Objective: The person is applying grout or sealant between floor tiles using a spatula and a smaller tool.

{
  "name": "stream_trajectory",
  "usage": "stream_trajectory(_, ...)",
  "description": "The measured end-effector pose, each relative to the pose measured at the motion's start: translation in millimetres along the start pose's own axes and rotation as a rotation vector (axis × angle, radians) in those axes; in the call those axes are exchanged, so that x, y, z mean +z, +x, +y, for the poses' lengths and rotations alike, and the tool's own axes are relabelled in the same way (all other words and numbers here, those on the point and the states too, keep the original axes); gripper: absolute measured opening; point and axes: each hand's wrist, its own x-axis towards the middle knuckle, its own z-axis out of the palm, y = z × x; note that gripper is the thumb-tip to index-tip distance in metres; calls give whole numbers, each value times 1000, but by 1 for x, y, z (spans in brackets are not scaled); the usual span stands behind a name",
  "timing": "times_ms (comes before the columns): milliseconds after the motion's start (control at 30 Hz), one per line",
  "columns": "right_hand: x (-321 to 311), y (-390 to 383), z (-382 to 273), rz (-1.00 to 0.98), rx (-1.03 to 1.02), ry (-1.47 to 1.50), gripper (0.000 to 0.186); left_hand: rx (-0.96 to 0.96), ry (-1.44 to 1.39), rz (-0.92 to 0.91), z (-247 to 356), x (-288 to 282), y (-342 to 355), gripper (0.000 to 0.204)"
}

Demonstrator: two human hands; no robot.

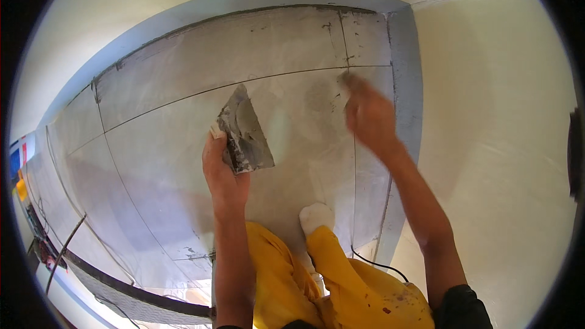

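My left hand is closed around a trowel, held over the large grey floor tiles. Wet grey mortar covers much of its blade, and the hand hides the handle. Farther forward and to the right, my right hand is closed and smeared by motion. A small grey tip sticks out from its fingers, too blurred to name, close to where two tile joints cross. Grey smears mark the tiles around that crossing.
A blue-grey skirting borders the floor along the pale walls. My white-covered foot and yellow trousers are at the near side. A black cable lies right of my legs. A dark curved bar is at lower left.
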Motion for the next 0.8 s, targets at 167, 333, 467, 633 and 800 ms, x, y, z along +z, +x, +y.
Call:
stream_trajectory(167,1,92,72,-9,348,-331,21,126,166,-46,4,-14,8,29)
stream_trajectory(333,32,132,117,-59,348,-414,26,200,129,-16,18,-25,12,31)
stream_trajectory(467,51,137,102,54,384,-441,26,213,136,54,25,-36,15,31)
stream_trajectory(633,57,155,50,-148,414,-320,29,231,178,-24,19,-31,20,33)
stream_trajectory(800,85,152,-40,124,-6,-48,23,252,215,15,16,-28,19,33)
